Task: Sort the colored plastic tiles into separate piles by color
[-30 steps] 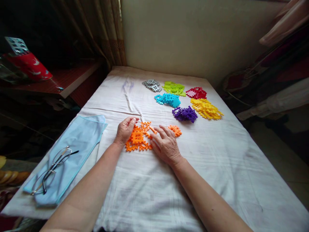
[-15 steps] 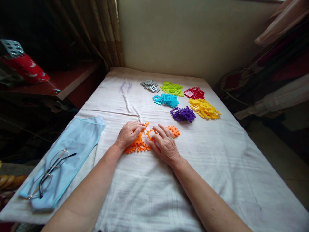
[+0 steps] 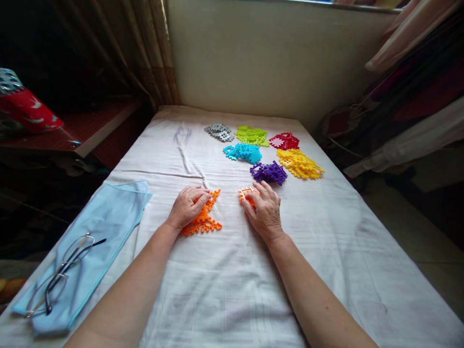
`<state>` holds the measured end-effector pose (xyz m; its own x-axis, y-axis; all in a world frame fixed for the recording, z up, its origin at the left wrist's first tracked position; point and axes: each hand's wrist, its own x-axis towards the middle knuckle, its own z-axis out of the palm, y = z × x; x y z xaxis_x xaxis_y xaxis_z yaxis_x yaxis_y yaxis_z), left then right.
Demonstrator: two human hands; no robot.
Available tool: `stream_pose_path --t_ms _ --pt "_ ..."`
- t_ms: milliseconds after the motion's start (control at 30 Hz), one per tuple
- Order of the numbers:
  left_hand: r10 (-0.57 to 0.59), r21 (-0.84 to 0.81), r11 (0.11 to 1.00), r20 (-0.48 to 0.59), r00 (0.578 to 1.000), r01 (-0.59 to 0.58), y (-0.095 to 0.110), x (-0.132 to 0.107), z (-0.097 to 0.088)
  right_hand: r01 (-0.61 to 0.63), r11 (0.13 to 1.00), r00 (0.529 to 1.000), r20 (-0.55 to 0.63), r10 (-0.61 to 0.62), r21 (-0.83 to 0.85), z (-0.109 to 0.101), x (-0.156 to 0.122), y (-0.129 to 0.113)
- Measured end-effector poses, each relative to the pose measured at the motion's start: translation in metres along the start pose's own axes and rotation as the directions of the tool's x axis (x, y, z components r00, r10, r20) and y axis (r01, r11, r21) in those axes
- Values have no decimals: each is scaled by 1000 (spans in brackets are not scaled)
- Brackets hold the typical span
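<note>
My left hand (image 3: 190, 207) lies curved over a loose group of orange interlocking plastic pieces (image 3: 203, 222), its fingers together and thumb against them. Parts of those pieces stick out toward the right and below the palm. To the right, my right hand (image 3: 264, 208) holds an orange square interlocking piece (image 3: 246, 192) with a cut-out middle, thumb and fingers bent at its edge. Other orange pieces under the right hand are mostly hidden. Between the two hands shows a strip of white cloth.
Beyond my hands lie piles of purple (image 3: 268, 172), turquoise (image 3: 243, 152), yellow (image 3: 300, 164), red (image 3: 285, 141), green (image 3: 252, 136) and grey pieces (image 3: 219, 132). Glasses (image 3: 60, 273) rest on a light blue cloth (image 3: 108, 217) at left. A red container (image 3: 31, 111) stands on a side table.
My right hand has moved right with the orange square piece, away from my left hand and over the smaller orange pile. My left hand stays on its pieces. The view has shifted slightly.
</note>
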<state>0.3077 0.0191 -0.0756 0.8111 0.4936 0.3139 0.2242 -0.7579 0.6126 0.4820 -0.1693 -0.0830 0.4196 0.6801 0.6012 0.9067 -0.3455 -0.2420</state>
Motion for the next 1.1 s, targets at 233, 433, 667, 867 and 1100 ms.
stream_pose_path --t_ms 233,433,667,867,1100 --pt "-23 -39 999 76 997 26 5 -2 -2 76 995 997 -26 -74 67 -4 1 -14" --pt "-10 -74 997 105 994 18 8 -3 -3 253 954 951 139 -275 161 -6 -3 -47" --pt "29 -49 999 86 996 -25 4 -5 0 184 967 948 227 -222 176 -4 -6 -58" --pt "69 3 998 62 996 -69 5 -4 -1 180 962 952 208 -223 207 -2 -8 -55" --pt "68 8 998 61 996 -68 3 -5 0 197 950 947 203 -248 244 -3 -9 -54"
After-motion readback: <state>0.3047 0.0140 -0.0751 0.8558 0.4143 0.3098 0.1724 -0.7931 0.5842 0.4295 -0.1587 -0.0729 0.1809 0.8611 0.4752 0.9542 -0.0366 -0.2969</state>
